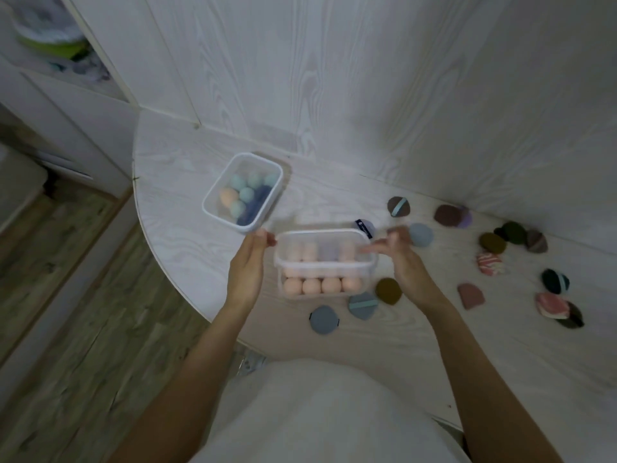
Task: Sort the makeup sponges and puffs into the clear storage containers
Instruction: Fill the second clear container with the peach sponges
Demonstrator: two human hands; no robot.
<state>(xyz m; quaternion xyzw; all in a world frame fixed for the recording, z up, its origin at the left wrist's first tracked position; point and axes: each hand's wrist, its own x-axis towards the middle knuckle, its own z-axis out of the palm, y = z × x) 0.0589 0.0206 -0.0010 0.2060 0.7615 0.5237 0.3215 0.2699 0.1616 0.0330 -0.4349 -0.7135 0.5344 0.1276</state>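
A clear container (325, 264) with rows of peach egg sponges and a few lilac ones stands on the white table near its front edge. My left hand (248, 262) is at its left corner, fingertips curled on the rim. My right hand (399, 253) is at its right side, blurred, with fingers stretched onto the rim and thumb raised. A second clear container (217, 198) further back left holds teal, navy and one orange sponge. Several flat puffs lie loose: a blue-grey one (323, 319), a teal-strapped one (363, 305), an olive one (388, 290), a blue one (421, 234).
More puffs are scattered to the right along the wall: brown (399, 206), maroon and lilac (452, 215), dark green (512, 232), pink marbled (489, 263), mauve (470, 295). The rounded table edge (147, 228) drops to a wood floor on the left. White panels close off the back.
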